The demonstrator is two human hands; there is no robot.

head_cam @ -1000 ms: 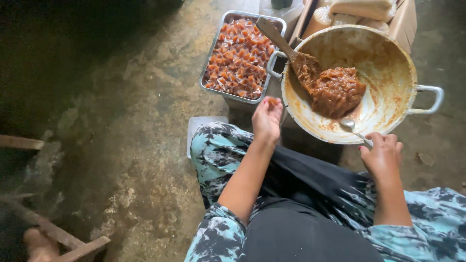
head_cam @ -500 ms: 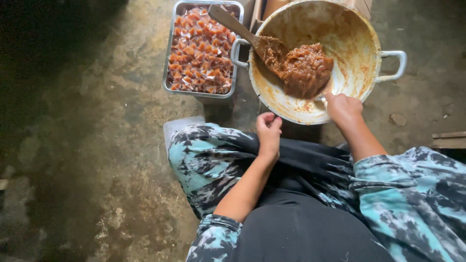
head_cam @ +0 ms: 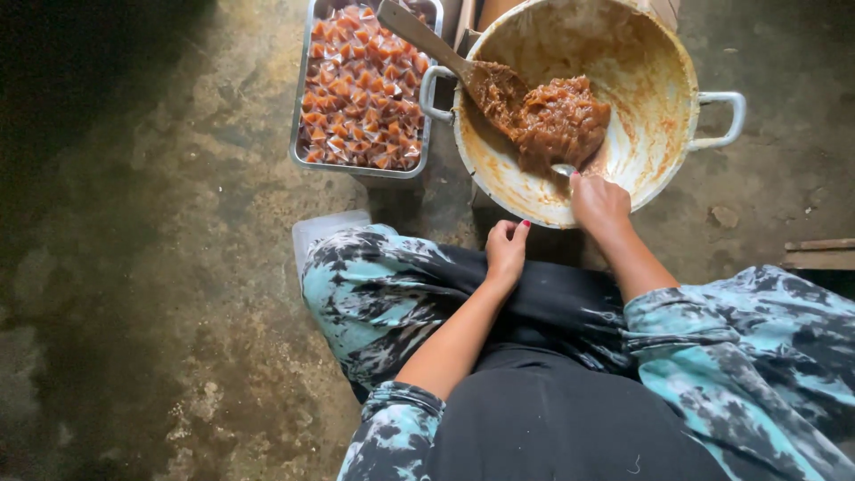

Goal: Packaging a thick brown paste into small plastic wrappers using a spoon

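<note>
I looked down on a rough concrete floor (head_cam: 205,267), stained and mottled, falling into deep shadow at the left and top left. The light fell mostly on the middle and right. Along the top edge stood a rectangular metal tray (head_cam: 301,134) packed with small wrapped orange-brown sweets (head_cam: 361,89), and just beside it on the right a wide, two-handled metal pan (head_cam: 668,134) smeared with paste. A brown lump of paste (head_cam: 557,120) sat in the pan, with a wooden paddle (head_cam: 436,49) stuck into it, its handle lying over the pan's left rim and reaching over the tray's corner. A pale plastic container (head_cam: 325,227) peeked out by my left knee, and a strip of wood (head_cam: 819,254) lay at the right edge.

The floor to the left lay bare and wide; on the right there was less room between pan, knee and wood.

My right hand (head_cam: 598,203) reached over the pan's near rim, fingers curled together around a metal spoon (head_cam: 563,169), whose bowl touched the near side of the paste. My left hand (head_cam: 506,251) rested over my lap, near the pan's rim but apart from it, fingers loosely curled inward; I could not tell whether they pinched anything.
</note>
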